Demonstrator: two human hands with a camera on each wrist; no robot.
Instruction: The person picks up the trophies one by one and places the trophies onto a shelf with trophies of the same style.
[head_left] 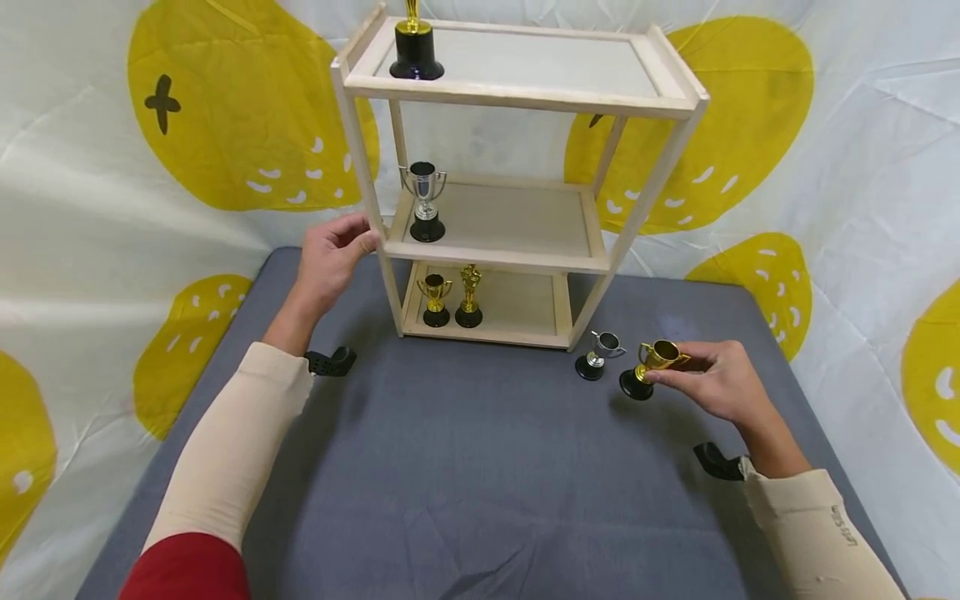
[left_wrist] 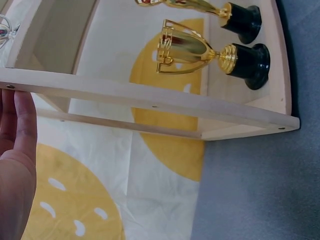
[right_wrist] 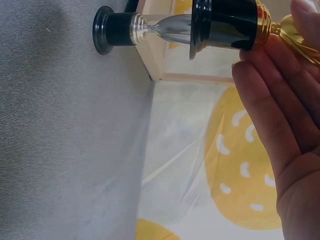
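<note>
1. Two hands show: the right hand [head_left: 720, 379] pinches a small gold plastic trophy cup [head_left: 651, 367], tilted on the grey table [head_left: 480, 467].
2. Just beside stands a small silver trophy cup [head_left: 596, 354].
3. Only the left-wrist view shows the left hand [head_left: 330, 258] with straight fingers [left_wrist: 22, 125] against the pale wooden shelf rack [head_left: 517, 250].

Left hand [head_left: 330, 262] raised and reaching forward, wrist slightly bent, fingers [left_wrist: 22, 120] straight and together, tips against a wooden edge. Forearm in a cream sleeve, red cloth at the elbow, black strap at the wrist. Right hand [head_left: 716, 379] held low and out to the right, palm turned inward, fingertips [right_wrist: 272, 70] pinching something small ahead of them. Right forearm in cream too, black strap under the wrist.
</note>
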